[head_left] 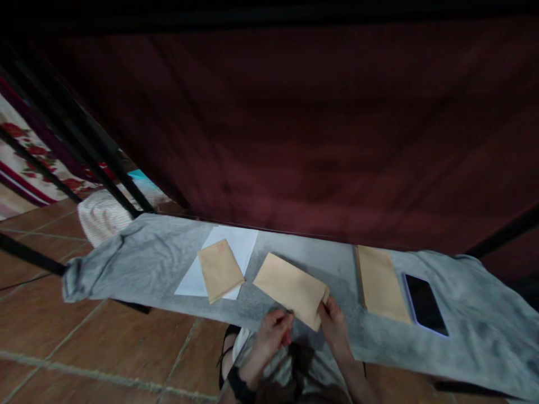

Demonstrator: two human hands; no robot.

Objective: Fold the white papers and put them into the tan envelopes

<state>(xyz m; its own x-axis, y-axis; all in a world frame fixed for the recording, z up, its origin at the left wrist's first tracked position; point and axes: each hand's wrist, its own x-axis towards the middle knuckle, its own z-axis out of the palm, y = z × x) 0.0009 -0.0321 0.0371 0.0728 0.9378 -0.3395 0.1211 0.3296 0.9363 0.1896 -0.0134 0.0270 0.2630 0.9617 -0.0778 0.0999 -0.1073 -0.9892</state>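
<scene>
A tan paper envelope (290, 286) lies at a slant over the grey cloth in front of me, its flap end towards my right hand (333, 324). That hand is closed on the envelope's right end, with the thumb and fingers at its opening. My left hand (274, 330) is closed by the envelope's lower edge, fingers curled together. A small dark spot shows at its fingertips; what it holds, if anything, is too small to make out. To the left, another tan envelope (221, 270) with a reddish mark rests on white paper sheets (243, 247).
A stack of tan envelopes (383, 285) lies to the right, beside a phone (426, 304) with a purple edge. Grey cloth (155, 258) covers the narrow bench. Behind it hangs a dark red curtain (295, 140); black metal bars (31, 255) stand at the left.
</scene>
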